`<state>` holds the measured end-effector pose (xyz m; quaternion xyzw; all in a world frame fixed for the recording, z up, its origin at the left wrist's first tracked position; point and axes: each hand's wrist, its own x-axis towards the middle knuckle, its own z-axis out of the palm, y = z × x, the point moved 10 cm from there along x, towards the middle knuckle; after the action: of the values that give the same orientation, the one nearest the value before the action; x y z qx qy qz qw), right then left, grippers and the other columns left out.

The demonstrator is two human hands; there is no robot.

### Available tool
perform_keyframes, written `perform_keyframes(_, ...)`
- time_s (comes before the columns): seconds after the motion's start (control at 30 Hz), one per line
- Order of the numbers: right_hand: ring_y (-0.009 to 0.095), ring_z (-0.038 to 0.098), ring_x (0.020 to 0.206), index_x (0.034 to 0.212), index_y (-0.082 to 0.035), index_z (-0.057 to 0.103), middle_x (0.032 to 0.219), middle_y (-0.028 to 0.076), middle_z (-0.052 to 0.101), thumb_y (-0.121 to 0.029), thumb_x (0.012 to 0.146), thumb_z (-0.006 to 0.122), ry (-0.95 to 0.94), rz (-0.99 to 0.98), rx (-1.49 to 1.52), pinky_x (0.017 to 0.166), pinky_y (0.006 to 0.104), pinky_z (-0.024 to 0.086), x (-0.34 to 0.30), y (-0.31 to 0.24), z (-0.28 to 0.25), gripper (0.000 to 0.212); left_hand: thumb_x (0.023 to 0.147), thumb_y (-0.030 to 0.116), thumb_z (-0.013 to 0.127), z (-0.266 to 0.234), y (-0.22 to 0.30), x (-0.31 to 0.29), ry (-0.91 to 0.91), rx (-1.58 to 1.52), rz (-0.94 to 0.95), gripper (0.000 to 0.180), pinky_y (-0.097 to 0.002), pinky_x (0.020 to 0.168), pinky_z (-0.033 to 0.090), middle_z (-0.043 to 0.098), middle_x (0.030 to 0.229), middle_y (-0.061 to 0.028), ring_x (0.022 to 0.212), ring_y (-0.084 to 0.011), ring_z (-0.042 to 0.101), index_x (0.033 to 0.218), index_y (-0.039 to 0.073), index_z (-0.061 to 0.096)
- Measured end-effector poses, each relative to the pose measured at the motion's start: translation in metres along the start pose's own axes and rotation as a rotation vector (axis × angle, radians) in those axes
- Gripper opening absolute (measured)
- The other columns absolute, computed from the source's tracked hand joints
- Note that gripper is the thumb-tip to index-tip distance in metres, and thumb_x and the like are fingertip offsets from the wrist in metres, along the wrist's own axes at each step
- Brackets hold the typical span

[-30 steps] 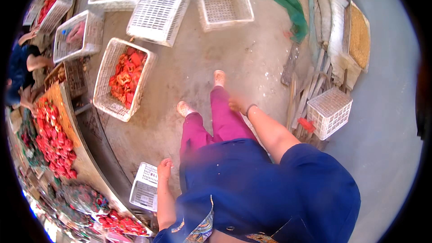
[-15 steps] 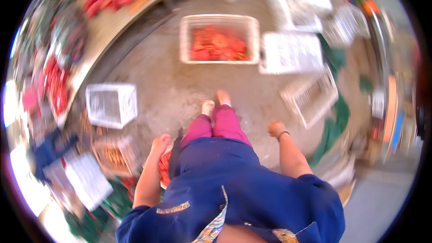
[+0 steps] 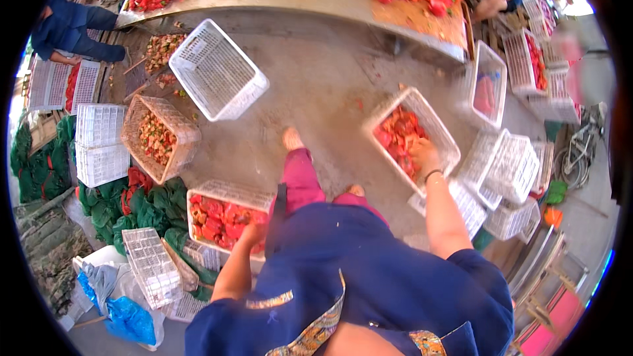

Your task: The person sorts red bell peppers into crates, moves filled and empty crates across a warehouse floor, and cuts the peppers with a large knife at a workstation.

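they just turned, so right hand (image 3: 424,155) is over the white plastic pepper crate (image 3: 427,118), centre-right; left hand (image 3: 253,233)? can't tell either grip.

1. Right crate (image 3: 435,125): an off-white plastic box, open at the top, sitting on the floor (image 3: 316,86) to the person's right, set at a slant.
2. Peppers in the right crate (image 3: 395,133): bright red, loosely piled, lying below the rim; partly hidden from view.
3. Left crate (image 3: 227,189): off-white plastic, open-topped, down at the person's left, its near end hidden.
4. Peppers in the left crate (image 3: 221,221): red, shiny, rounded, heaped together.
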<state>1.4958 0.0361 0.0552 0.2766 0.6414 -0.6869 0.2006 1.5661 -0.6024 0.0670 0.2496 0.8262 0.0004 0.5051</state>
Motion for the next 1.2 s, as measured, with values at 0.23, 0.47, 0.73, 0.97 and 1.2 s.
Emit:
perform_keyframes(0.23,0.031,0.058,0.106,0.099,-0.007,0.068,0.109,0.017,0.063,-0.018,0.079,0.061,-0.074,-0.246,-1.174,0.092,0.0363,0.047,0.275,-0.044,0.218,0.024,0.083,0.016,0.053,-0.131,-0.114,0.069,0.455,-1.404,-0.435,0.026,-0.0363,0.080,0.051,0.069,0.095,-0.0158,0.086,-0.0273,0.067,0.100,0.001,0.067)
perform_keyframes(0.47,0.032,0.059,0.102,0.100,-0.007,0.063,0.104,0.015,0.063,-0.016,0.081,0.058,-0.514,-0.184,-0.664,0.087,0.0394,0.048,0.409,-0.121,0.483,0.022,0.085,0.014,0.053,-0.158,-0.142,0.084,0.563,-1.383,-0.538,0.029,-0.0323,0.082,0.050,0.068,0.097,-0.0125,0.091,-0.0213,0.065,0.108,0.003,0.065)
perform_keyframes(0.73,0.025,0.057,0.104,0.094,-0.013,0.064,0.108,0.006,0.064,-0.012,0.087,0.053,-0.372,0.296,-0.300,0.092,0.0365,0.043,0.524,0.089,0.544,0.013,0.091,0.002,0.045,-0.137,-0.100,0.073,0.186,-1.813,-1.051,0.026,-0.0309,0.084,0.051,0.067,0.103,-0.0124,0.094,-0.0203,0.065,0.111,-0.002,0.061)
perform_keyframes(0.97,0.035,0.055,0.111,0.127,0.002,0.048,0.124,0.016,0.056,-0.013,0.088,0.055,-0.344,0.302,-0.457,0.094,0.0436,0.046,0.568,0.066,0.553,0.042,0.092,0.002,0.046,-0.213,-0.100,0.096,0.008,-1.887,-0.986,0.028,-0.0261,0.083,0.048,0.067,0.102,-0.0097,0.097,-0.0149,0.064,0.116,-0.001,0.058)
perform_keyframes(1.2,0.036,0.059,0.103,0.119,0.005,0.050,0.115,0.020,0.057,-0.008,0.089,0.051,0.031,0.369,0.281,0.081,0.0467,0.054,0.525,0.077,0.545,0.033,0.092,0.004,0.049,-0.212,-0.185,0.079,-0.030,-1.803,-0.987,0.025,-0.0262,0.081,0.048,0.067,0.098,-0.0073,0.090,-0.0140,0.062,0.113,0.001,0.061)
